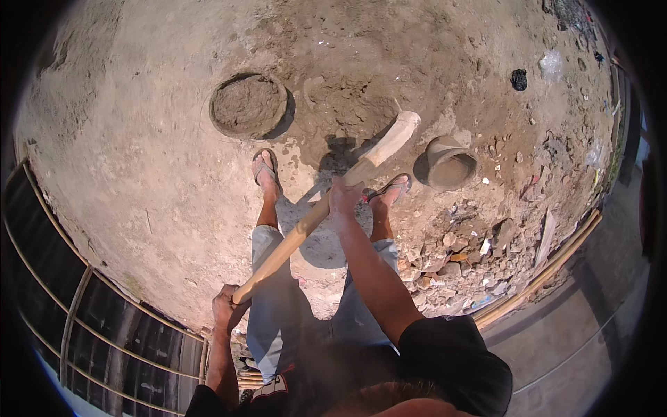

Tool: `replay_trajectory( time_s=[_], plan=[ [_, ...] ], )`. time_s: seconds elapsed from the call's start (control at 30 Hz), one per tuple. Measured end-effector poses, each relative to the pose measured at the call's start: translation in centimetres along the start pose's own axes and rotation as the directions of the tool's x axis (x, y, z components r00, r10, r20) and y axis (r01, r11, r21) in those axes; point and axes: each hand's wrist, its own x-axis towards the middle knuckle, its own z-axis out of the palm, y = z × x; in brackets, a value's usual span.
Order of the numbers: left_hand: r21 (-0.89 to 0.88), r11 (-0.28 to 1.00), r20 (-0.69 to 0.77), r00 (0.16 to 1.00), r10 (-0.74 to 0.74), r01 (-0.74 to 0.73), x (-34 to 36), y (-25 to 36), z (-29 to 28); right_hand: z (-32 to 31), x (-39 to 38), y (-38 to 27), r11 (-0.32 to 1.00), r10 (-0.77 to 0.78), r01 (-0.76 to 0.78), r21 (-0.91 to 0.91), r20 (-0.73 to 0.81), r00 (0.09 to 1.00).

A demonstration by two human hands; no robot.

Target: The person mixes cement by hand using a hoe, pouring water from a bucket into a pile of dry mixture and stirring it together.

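Note:
A hoe [292,240] with a thick pale wooden handle slants across my body, its mortar-smeared blade [397,135] up at the far right. Close to the handle's lower end, my left hand [228,307] is wrapped round the wood. My right hand [345,196] grips it higher up, near the blade. Beyond my feet, wet grey-brown mortar [351,104] lies spread on the ground, just past the blade. A round tub [283,94] full of mortar stands to its left. Right of the blade, a bucket [451,165] leans with its mouth toward me.
Broken bricks and rubble [451,257] lie to the right of my right foot. Bamboo poles [542,278] border the ground at right, and a bamboo frame [76,306] stands at lower left. A black scrap [519,79] lies at the far right.

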Motion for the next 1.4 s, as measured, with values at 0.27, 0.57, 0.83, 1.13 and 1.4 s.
replay_trajectory(
  time_s=[0.27,0.57,0.83,1.13,1.4],
  plan=[
    [-0.128,0.974,0.169,0.972,-0.164,0.186,-0.6,9.4,10.2,4.9,4.8,-12.2,0.892,0.032,0.109,-0.438,0.303,0.952],
    [-0.59,0.776,0.25,0.965,-0.084,0.221,-0.2,19.4,27.4,8.0,14.5,-15.2,0.29,-0.132,0.544,-0.787,0.53,0.838],
    [-0.541,0.689,0.496,0.845,-0.203,0.483,-9.6,15.6,30.3,2.4,3.8,-15.5,0.323,0.071,0.556,-0.766,0.605,0.793],
    [-0.646,0.651,0.467,0.881,-0.076,0.398,-2.5,15.4,27.1,4.5,9.9,-9.8,0.426,-0.018,0.446,-0.787,0.486,0.874],
    [-0.146,0.968,0.469,0.876,-0.116,0.206,-4.7,19.5,26.2,-6.5,12.9,-19.1,0.901,0.047,0.088,-0.424,0.298,0.953]
  ],
)
